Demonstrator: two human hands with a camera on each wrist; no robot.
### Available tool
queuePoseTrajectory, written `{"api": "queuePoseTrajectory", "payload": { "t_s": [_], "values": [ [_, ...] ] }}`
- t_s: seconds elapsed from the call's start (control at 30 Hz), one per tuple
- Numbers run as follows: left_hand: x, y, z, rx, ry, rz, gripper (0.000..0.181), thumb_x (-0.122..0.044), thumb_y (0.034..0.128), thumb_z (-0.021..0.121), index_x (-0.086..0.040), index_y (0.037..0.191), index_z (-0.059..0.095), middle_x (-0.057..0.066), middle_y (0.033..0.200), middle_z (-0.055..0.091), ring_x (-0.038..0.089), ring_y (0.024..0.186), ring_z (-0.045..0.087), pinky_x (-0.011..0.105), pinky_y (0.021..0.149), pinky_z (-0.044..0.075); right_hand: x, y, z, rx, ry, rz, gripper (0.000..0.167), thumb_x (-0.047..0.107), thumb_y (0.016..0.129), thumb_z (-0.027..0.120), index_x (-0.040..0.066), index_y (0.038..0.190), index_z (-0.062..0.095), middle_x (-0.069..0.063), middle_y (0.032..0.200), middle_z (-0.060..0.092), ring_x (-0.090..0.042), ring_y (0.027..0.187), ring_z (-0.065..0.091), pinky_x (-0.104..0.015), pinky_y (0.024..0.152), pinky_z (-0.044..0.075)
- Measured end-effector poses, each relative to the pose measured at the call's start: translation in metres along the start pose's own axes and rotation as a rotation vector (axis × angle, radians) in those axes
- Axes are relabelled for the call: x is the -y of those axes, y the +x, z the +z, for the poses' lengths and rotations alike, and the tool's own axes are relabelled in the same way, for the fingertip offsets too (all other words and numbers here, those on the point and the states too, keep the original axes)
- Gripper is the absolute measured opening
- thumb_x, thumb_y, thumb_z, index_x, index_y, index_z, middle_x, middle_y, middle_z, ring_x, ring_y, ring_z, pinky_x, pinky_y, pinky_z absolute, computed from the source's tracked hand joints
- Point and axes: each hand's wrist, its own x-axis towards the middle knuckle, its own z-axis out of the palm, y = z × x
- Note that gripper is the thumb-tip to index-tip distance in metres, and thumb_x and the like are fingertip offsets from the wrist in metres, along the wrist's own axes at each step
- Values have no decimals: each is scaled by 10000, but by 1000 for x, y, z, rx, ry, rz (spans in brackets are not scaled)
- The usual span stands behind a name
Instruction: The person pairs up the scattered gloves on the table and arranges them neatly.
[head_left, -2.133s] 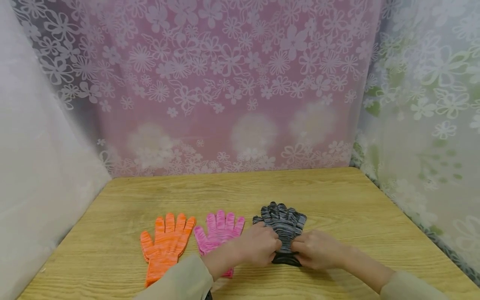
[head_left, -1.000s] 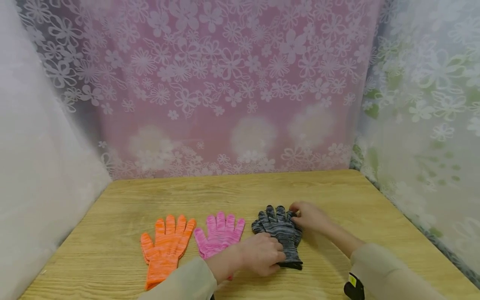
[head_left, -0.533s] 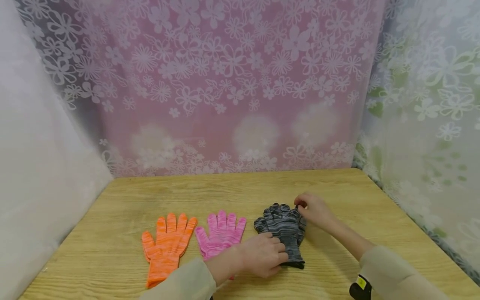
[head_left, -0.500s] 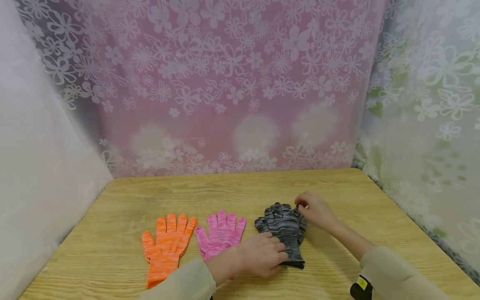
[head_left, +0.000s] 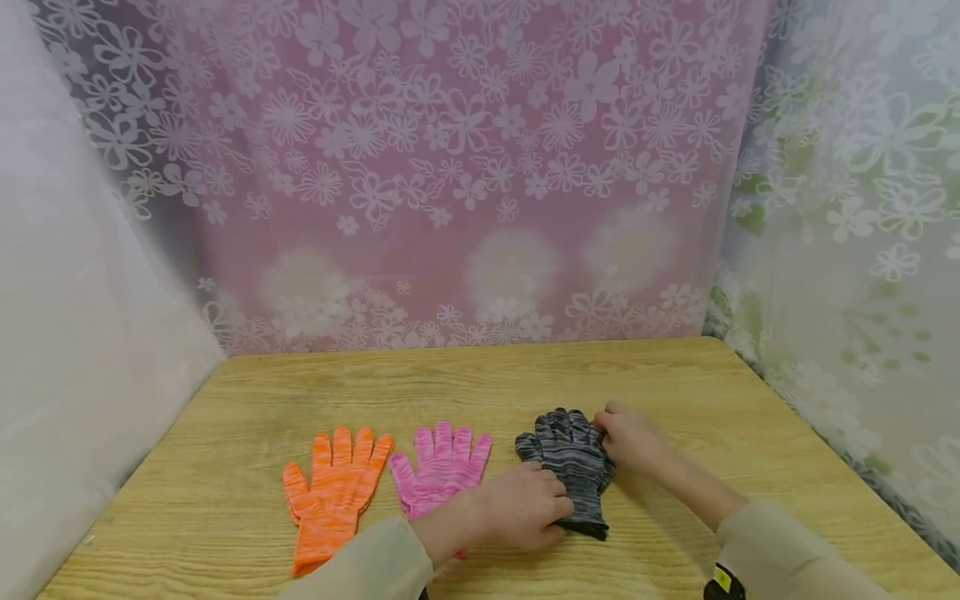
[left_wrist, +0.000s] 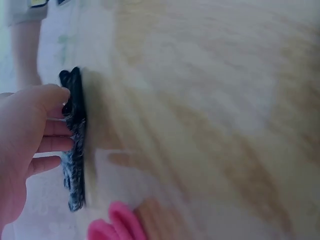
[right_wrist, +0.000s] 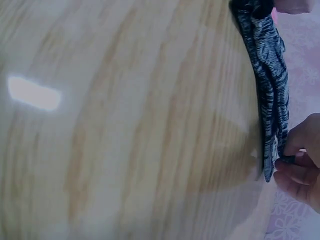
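Note:
A pair of black-and-grey knit gloves (head_left: pixel 573 467) lies stacked on the table, fingers pointing away and black cuffs toward me. My left hand (head_left: pixel 521 508) rests on the gloves by the cuff, its thumb against the cuff edge (left_wrist: pixel 75 95) in the left wrist view. At the far right side, my right hand (head_left: pixel 637 442) pinches the tip of a glove finger (right_wrist: pixel 286 159) between thumb and fingers. The right wrist view shows the two glove layers edge-on, slightly apart at that end.
A pink knit glove (head_left: pixel 438 475) lies left of the grey pair, partly hidden by my left forearm. Farther left is an orange knit glove (head_left: pixel 330 500) with another layer under it. The wood-grain table (head_left: pixel 360 383) is bordered by flowered curtains (head_left: pixel 480 183).
My right hand has gone from the cuff to the far right glove finger, lifted slightly, and come down again. The grey gloves have shifted slightly right; my left hand stays near the cuff.

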Motion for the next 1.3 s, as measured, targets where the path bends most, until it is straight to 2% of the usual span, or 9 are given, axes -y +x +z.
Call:
{"api": "queuePoseTrajectory", "payload": {
  "t_s": [0.13, 0.23, 0.33, 0.47, 0.53, 0.63, 0.8, 1.07, 1.3],
  "values": [
    [14, 0, -4, -92, -49, -165, 169, -358, 900, 573, -227, 796, 593, -123, 743, 532, 40, 718, 511, 195, 635, 357, 0, -2, 3, 64, 55, 87, 140, -27, 747, 635, 12, 881, 641, -65, 806, 556, -221, 703, 567, -341, 611, 473],
    [29, 1, -3, -100, -73, -339, 173, -281, 866, 626, -193, 727, 572, -91, 694, 536, 70, 678, 542, 218, 594, 385, 0, -1, 4, 113, 138, 191, 197, 3, 770, 649, -29, 964, 645, -129, 890, 606, -286, 810, 599, -401, 683, 490],
    [43, 5, 1, -25, -108, -476, 135, -211, 835, 648, -162, 728, 582, -59, 689, 566, 107, 683, 578, 259, 578, 421, -1, 0, 5, 151, 188, 251, 194, 3, 774, 661, -46, 962, 649, -138, 888, 606, -294, 822, 592, -419, 694, 487],
    [52, 13, 8, 96, -179, -567, 70, -117, 814, 636, -144, 757, 604, -26, 725, 596, 120, 697, 577, 292, 599, 442, -2, 1, 6, 174, 208, 263, 87, -1, 772, 669, -23, 856, 658, -77, 792, 556, -223, 731, 549, -384, 643, 472],
    [54, 16, 11, 129, -190, -590, 80, -92, 804, 634, -146, 753, 604, -23, 740, 602, 113, 691, 565, 292, 606, 444, -3, 1, 6, 175, 208, 256, 27, -5, 774, 663, 7, 789, 644, -50, 754, 522, -184, 687, 507, -358, 608, 451],
    [56, 19, 14, 162, -202, -605, 111, -80, 810, 630, -142, 722, 602, -19, 751, 610, 101, 678, 548, 288, 604, 447, -3, 1, 7, 158, 190, 230, 86, -13, 766, 653, 47, 723, 608, -28, 716, 496, -157, 648, 458, -334, 577, 417],
    [56, 23, 14, 174, -165, -606, 98, -119, 817, 641, -139, 722, 629, -12, 772, 621, 119, 712, 576, 303, 613, 465, -1, 1, 6, 137, 136, 158, 90, -26, 785, 645, 48, 747, 612, -38, 739, 537, -169, 666, 508, -327, 586, 445],
    [60, 32, 5, 69, -143, -622, 47, -115, 820, 616, -143, 821, 653, 0, 782, 599, 168, 786, 590, 330, 673, 474, 0, -1, 3, 97, 133, 103, 102, -54, 789, 639, 43, 782, 608, -28, 755, 539, -152, 672, 503, -303, 577, 443],
    [59, 37, 13, 173, -142, -606, 72, -145, 792, 656, -147, 723, 638, -9, 787, 642, 151, 745, 594, 337, 683, 472, -2, -1, 2, 91, 131, 64, 132, -54, 761, 647, 56, 758, 574, -12, 745, 520, -128, 651, 465, -272, 549, 411]
  ]
}}
